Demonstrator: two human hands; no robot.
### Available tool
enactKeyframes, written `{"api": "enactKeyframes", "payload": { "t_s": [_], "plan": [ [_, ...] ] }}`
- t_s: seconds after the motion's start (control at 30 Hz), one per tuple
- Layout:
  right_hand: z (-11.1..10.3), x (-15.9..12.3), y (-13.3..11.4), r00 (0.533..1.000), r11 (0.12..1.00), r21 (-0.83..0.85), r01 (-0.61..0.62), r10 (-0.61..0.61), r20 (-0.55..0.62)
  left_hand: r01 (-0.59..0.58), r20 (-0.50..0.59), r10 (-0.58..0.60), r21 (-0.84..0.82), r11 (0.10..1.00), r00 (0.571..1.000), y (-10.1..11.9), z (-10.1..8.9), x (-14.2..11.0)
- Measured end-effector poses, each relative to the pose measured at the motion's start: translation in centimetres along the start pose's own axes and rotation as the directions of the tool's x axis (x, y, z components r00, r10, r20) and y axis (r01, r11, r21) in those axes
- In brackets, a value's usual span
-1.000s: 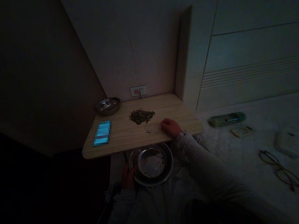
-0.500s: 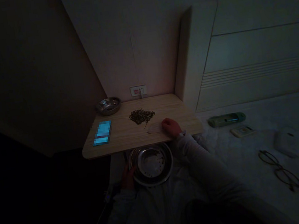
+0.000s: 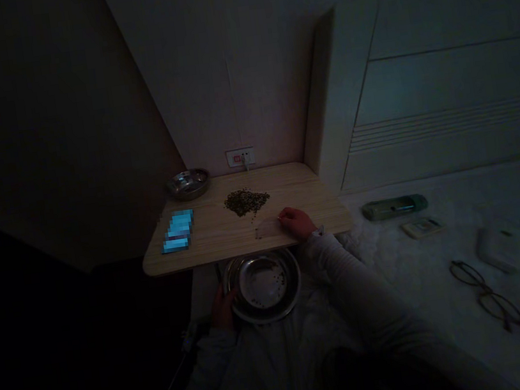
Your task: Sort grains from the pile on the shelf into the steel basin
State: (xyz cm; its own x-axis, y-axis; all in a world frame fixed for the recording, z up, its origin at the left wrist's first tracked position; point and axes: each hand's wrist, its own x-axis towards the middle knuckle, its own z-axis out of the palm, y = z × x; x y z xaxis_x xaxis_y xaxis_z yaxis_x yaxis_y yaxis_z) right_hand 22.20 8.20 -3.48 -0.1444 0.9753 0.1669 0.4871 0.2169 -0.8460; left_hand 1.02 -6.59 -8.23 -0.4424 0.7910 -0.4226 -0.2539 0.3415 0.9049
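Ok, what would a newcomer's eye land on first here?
The glowing blue screen on the wooden tabletop's left side stands out first. Next comes the pile of dark grains near the middle, then the metal basin below the near edge, the left hand at its rim.

Basin [image 3: 259, 279] & bowl [image 3: 189, 194] look glossy metal, tbl [image 3: 216, 227] matt wood w/ grain, bedcover [image 3: 396, 266] rough cloth.

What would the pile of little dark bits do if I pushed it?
The pile of bits would probably spread apart, since it looks like loose pieces. Each looks tiny, so it's likely light. Some might skid along the flat wooden tabletop.
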Motion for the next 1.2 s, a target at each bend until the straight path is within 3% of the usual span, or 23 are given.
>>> {"api": "enactKeyframes", "payload": {
  "t_s": [0.27,0.4,0.57,0.7,0.83,1.07,1.2],
  "plan": [
    [0.1,0.2,0.4,0.998,0.996,0.084,0.008,-0.013,0.061,-0.068,-0.020,0.069,0.039,0.997,0.997,-0.5,-0.1,0.5],
    [0.0,0.2,0.1,1.000,0.991,0.132,-0.021,0.024,-0.014,-0.043,-0.012,0.043,0.025,0.999,0.999,-0.7,-0.2,0.6],
    [0.0,0.2,0.1,0.995,0.998,0.058,-0.019,0.025,-0.097,-0.027,-0.045,0.028,0.030,0.999,0.999,-0.6,0.0,0.3],
    [0.0,0.2,0.1,0.996,1.000,0.006,-0.012,0.013,-0.087,-0.025,-0.075,0.028,0.036,0.999,0.997,0.0,0.2,-0.3],
    [0.0,0.1,0.0,0.998,1.000,0.003,-0.022,0.022,-0.066,-0.023,-0.032,0.025,0.066,0.998,0.999,0.6,0.2,-0.7],
    [0.0,0.2,0.2,1.000,0.999,0.035,-0.007,0.006,0.016,-0.002,-0.077,0.007,0.072,0.997,0.997,0.0,0.1,-0.1],
    [0.0,0.2,0.2,1.000,0.998,0.060,-0.001,0.000,0.011,-0.016,-0.047,0.019,0.056,0.998,0.999,0.1,0.1,-0.1]
  ]
}}
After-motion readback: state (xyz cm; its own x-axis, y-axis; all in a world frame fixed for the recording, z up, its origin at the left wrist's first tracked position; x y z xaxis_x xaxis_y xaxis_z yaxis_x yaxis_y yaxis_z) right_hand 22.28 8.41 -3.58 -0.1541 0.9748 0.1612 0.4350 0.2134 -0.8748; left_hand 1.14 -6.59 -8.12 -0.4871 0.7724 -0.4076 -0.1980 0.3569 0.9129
